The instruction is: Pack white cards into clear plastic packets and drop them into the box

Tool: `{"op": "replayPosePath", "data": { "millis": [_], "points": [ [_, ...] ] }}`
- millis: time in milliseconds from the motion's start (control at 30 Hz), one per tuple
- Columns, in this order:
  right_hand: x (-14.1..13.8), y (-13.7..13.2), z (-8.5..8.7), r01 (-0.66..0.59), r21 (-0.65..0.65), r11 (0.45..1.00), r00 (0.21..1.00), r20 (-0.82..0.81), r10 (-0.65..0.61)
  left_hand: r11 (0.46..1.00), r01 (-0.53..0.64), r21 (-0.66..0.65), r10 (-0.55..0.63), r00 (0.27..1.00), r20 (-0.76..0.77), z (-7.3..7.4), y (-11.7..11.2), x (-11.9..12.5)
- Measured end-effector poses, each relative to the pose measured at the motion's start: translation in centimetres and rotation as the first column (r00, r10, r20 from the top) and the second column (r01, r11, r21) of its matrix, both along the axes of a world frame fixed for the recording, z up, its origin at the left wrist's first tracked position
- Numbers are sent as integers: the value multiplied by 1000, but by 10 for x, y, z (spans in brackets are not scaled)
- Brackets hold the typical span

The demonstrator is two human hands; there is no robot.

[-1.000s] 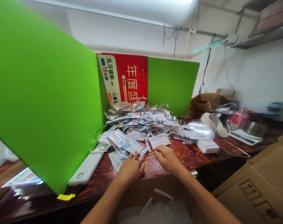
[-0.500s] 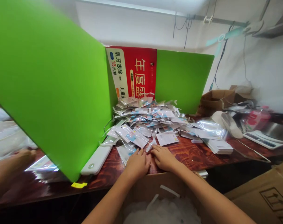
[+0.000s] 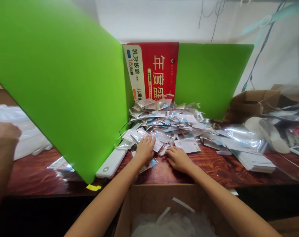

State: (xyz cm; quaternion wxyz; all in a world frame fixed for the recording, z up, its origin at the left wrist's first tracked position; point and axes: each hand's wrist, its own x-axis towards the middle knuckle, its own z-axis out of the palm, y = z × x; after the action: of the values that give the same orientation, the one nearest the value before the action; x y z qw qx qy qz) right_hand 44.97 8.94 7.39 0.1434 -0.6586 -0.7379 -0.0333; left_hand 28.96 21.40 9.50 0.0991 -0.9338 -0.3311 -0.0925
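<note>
A heap of clear plastic packets with printed cards inside (image 3: pixel 164 121) lies on the dark red wooden table (image 3: pixel 208 164). My left hand (image 3: pixel 145 149) rests on packets at the heap's front edge, fingers stretched forward. Part of one packet (image 3: pixel 149 165) shows under that hand. To its right, my right hand (image 3: pixel 180 160) lies low over the table with slightly bent fingers and the thumb apart. Its fingertips are close to a small white strip (image 3: pixel 163 150); whether they touch it I cannot tell. Just beyond lies a single packet with a white card (image 3: pixel 188 145).
Green panels (image 3: pixel 208 79) with a red poster (image 3: pixel 164 69) stand behind and left. Below my arms is a cardboard box (image 3: pixel 164 191) holding whitish plastic scraps. A white stack (image 3: pixel 256 161) lies right, a white power bank-like device (image 3: pixel 111 164) left. Another person's arm (image 3: pixel 3 148) is far left.
My left hand has moved forward and left onto the packets, away from my right hand. My right hand stays near the strip. The view has turned left.
</note>
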Motion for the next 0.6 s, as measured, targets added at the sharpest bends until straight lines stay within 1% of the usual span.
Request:
{"op": "replayPosePath", "data": {
  "millis": [100, 200, 300, 400, 500, 600],
  "points": [
    [-2, 4, 1, 37, 8, 999, 999, -9, -36, 1000, 14, 23, -14, 1000, -3, 1, 8, 5],
    [-5, 8, 1, 92, 19, 996, 995, -38, -91, 998, 31, 53, -32, 999, 11, 3, 8, 8],
    [-9, 8, -2, 158, 50, 986, 983, -105, -152, 996, 47, 80, -50, 998, 34, 3, 6, 8],
    [-10, 3, 0, 218, 105, 970, 958, -214, -192, 994, 68, 90, -75, 995, 66, 4, 2, 7],
    [-9, -6, 10, 278, 188, 942, 914, -352, -200, 993, 80, 90, -90, 989, 116, 7, -6, 8],
    [-8, -20, 25, 331, 277, 902, 865, -472, -172, 993, 73, 89, -88, 981, 173, 13, -19, 10]
  ]
}}
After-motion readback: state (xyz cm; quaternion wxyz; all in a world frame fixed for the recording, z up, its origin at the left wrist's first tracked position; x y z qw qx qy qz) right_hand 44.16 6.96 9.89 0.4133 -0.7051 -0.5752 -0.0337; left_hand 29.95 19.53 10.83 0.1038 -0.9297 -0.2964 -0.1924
